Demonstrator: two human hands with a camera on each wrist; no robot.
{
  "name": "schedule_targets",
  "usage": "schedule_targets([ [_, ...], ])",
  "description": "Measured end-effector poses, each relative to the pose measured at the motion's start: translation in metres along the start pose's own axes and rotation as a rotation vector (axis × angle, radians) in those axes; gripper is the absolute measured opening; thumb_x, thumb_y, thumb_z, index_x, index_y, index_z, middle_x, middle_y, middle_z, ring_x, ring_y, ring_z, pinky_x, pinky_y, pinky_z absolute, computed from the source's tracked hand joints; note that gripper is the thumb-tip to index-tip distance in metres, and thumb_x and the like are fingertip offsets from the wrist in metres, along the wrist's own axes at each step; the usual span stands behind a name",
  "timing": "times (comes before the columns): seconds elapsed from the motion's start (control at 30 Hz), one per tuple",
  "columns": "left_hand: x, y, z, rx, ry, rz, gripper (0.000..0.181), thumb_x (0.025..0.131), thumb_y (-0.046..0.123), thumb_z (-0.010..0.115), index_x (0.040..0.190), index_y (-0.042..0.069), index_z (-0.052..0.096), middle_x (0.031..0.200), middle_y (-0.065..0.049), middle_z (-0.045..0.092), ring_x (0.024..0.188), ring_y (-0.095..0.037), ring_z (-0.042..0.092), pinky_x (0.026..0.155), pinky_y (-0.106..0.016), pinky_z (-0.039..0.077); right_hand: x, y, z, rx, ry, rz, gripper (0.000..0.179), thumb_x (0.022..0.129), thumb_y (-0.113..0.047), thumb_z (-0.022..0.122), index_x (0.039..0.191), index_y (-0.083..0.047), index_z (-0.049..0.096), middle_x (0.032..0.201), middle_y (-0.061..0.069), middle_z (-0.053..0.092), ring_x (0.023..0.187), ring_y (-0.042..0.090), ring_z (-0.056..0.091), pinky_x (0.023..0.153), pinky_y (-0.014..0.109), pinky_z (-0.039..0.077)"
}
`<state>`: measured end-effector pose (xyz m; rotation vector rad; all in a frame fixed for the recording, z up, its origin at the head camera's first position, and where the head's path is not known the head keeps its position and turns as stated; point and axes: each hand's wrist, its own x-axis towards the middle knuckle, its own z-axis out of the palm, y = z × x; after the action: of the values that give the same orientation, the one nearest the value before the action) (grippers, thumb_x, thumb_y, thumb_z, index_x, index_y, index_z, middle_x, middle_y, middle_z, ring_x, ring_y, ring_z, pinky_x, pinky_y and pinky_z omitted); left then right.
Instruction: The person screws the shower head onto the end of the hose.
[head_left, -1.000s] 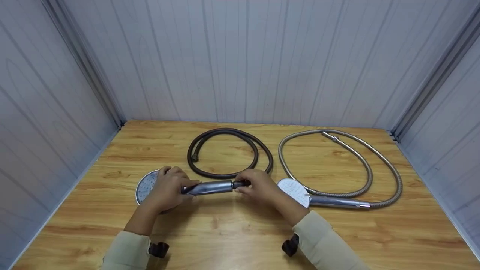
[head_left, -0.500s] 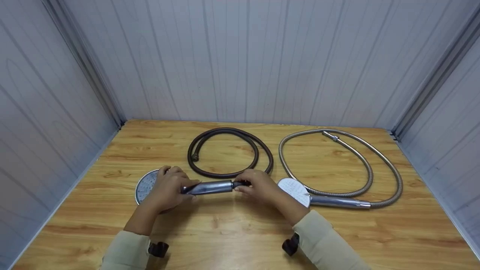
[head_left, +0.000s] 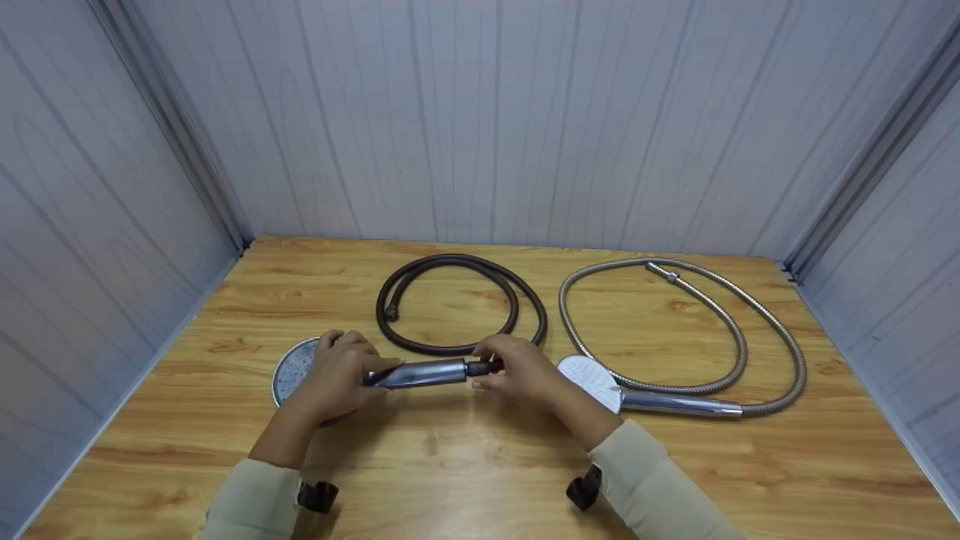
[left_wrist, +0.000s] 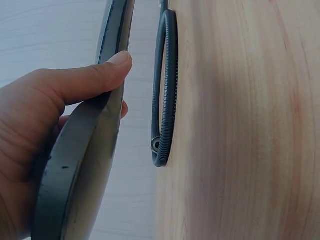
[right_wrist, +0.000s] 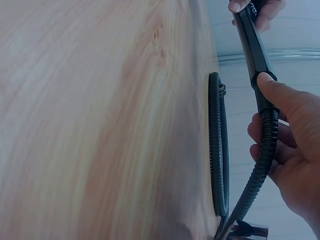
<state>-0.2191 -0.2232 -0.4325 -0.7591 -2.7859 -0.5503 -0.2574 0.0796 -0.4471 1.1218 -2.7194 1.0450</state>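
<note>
A handheld shower head with a shiny handle and dark edging lies across the front middle in the head view, slightly raised. My left hand grips its neck, thumb along the near side in the left wrist view; the round spray face is partly hidden behind this hand. At the handle's other end is the connector of a dark ribbed shower hose. My right hand holds that end, thumb on the connector and the other fingers behind the hose. How far the connector sits in the handle cannot be seen.
The dark hose's loop lies behind the hands, its free end with a nut inside the loop. At the right, a second shower head with a white face joins a silver metal hose. Pale panels wall the wooden table.
My right fingers have loosened slightly and shifted a little right along the connector, so more of it shows beside the handle. The left hand and the shower head stay practically in place.
</note>
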Motion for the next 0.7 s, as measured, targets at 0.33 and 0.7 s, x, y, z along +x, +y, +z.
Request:
schedule_targets([
  [0.33,0.0004,0.0010,-0.0008,0.013,0.002,0.004,0.041,0.071,0.028,0.087,0.111,0.022,0.077,0.088,0.006,0.069,0.090,-0.017,0.050,0.101,-0.060,0.022,-0.0019,0.0007,0.0007,0.021,0.024,-0.019,0.020,0.084,-0.006,0.076,0.100,-0.006,0.064,0.102,0.005,0.062,0.091,0.019,0.062,0.077,0.033,0.052],
  [0.7,0.0006,0.0016,-0.0011,0.026,-0.010,0.003,0.041,0.072,0.029,0.087,0.111,0.021,0.077,0.089,0.005,0.069,0.093,-0.019,0.050,0.102,-0.061,0.021,-0.0029,0.0010,-0.0001,0.013,0.016,-0.031,0.017,0.086,-0.009,0.075,0.101,-0.007,0.068,0.103,0.004,0.064,0.093,0.017,0.063,0.079,0.032,0.052],
])
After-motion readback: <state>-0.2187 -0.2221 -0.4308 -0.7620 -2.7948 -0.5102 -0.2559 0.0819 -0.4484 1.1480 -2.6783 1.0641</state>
